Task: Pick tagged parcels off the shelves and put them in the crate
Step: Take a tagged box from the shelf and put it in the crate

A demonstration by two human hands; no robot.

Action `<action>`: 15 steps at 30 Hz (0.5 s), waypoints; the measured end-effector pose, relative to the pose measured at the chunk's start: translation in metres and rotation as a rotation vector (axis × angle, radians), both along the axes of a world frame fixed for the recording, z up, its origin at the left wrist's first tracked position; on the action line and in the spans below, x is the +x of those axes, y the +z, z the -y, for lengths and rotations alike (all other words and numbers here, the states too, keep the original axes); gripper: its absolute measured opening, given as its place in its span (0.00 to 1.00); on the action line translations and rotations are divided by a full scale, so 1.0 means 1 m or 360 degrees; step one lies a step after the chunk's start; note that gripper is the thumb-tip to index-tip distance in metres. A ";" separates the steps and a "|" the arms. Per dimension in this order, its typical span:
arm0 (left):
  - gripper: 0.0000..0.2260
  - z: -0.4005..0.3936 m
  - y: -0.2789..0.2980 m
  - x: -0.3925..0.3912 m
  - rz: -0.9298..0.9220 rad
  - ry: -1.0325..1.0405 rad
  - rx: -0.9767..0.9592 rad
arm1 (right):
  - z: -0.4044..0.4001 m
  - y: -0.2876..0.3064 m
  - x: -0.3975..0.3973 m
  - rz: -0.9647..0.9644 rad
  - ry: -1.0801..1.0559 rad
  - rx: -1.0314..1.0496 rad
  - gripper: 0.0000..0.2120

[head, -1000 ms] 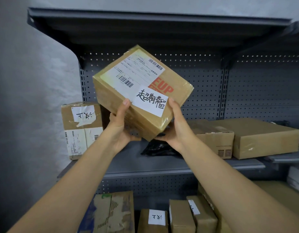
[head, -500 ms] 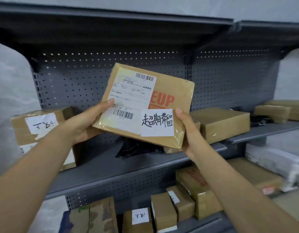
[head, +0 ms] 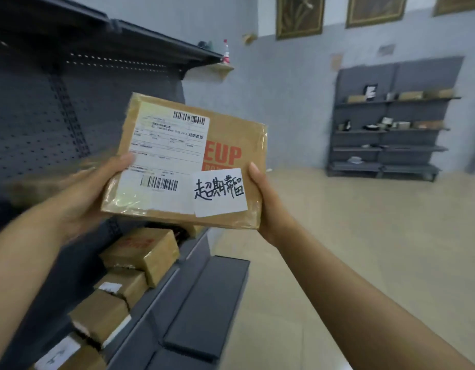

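Head view: I see the tagged parcel (head: 189,161) held up in the air, my left hand (head: 97,188) gripping its left edge, my right hand (head: 265,201) its right edge. Its lower edge hangs above the shelf (head: 177,289) of boxes (head: 143,252); open floor (head: 364,236) lies to the right

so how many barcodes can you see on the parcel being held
2. One barcode sits at the top of the shipping label; the other barcode near its bottom. Hidden faces of the parcel may carry more.
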State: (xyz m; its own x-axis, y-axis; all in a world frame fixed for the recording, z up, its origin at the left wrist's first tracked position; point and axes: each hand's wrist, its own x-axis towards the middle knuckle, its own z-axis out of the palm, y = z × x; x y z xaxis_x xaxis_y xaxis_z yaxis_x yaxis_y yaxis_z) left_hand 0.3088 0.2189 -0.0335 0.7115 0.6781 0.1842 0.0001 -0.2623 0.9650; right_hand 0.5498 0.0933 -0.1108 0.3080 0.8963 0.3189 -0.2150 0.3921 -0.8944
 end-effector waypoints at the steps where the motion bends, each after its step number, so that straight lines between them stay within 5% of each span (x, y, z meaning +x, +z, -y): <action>1: 0.30 0.012 -0.006 0.019 0.0050 -0.0100 -0.0070 | 0.025 -0.004 0.012 0.0018 -0.0100 -0.0025 0.29; 5: 0.12 0.074 -0.033 0.093 -0.0001 -0.0463 -0.0219 | 0.132 -0.016 0.051 0.0124 -0.0494 -0.0167 0.27; 10: 0.14 0.173 -0.060 0.193 -0.0047 -0.1025 -0.0384 | 0.291 -0.034 0.091 0.0112 -0.0934 -0.0300 0.27; 15: 0.32 0.301 -0.085 0.288 -0.0194 -0.1485 -0.0322 | 0.453 -0.057 0.118 -0.0045 -0.1323 -0.0374 0.28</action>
State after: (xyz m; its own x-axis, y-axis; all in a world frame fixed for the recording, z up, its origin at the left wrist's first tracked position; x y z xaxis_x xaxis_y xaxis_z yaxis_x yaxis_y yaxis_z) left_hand 0.5964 -0.0823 -0.1185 0.9871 -0.1596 0.0152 -0.0213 -0.0362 0.9991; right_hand 0.6676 -0.3600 -0.1681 0.8980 0.4186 0.1360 0.0362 0.2378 -0.9706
